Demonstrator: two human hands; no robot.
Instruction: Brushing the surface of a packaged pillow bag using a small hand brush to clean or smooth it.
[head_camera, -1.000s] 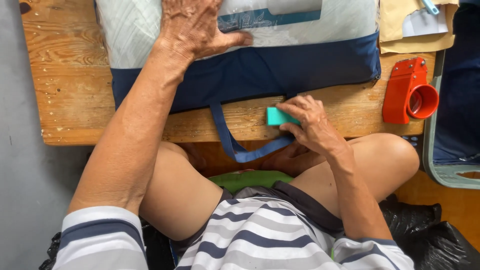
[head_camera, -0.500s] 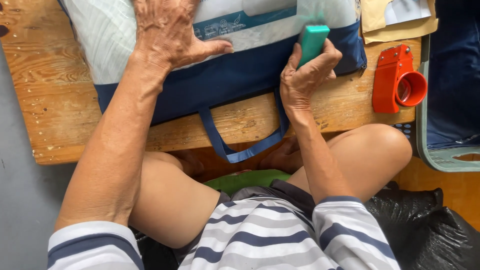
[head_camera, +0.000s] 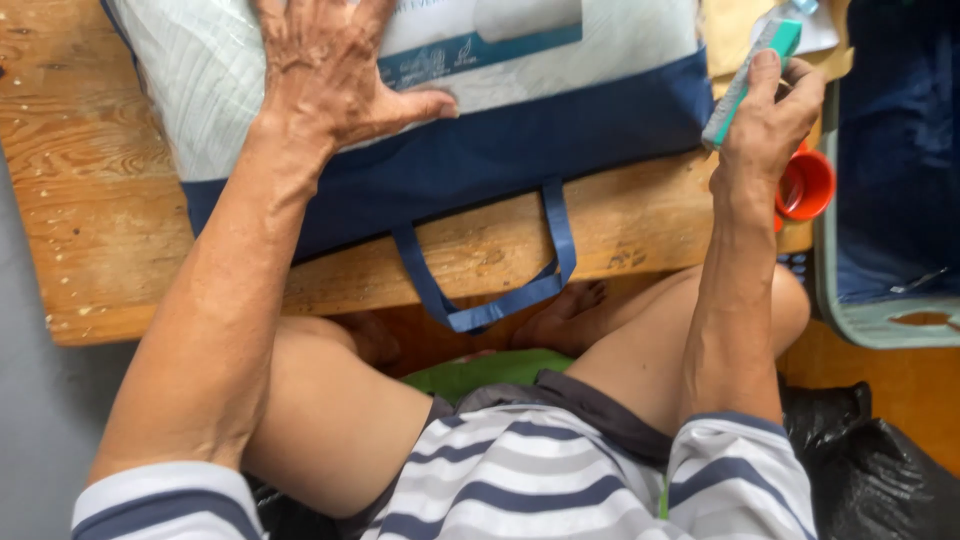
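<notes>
A white quilted bag with a navy base and a navy loop handle lies on a low wooden table. My left hand rests flat on top of the bag, fingers spread. My right hand is raised at the bag's right end and grips a flat teal and grey oblong object, held upright. Just behind that hand stands a red plastic tape dispenser.
A grey-rimmed case with navy lining stands at the right. Brown paper with a light slip lies at the table's far right. A black plastic bag sits at the lower right. My bare knees and feet are under the table edge.
My right hand has carried the teal object from the table's front edge by the handle up and to the right, past the bag's end. My left hand stayed on the bag.
</notes>
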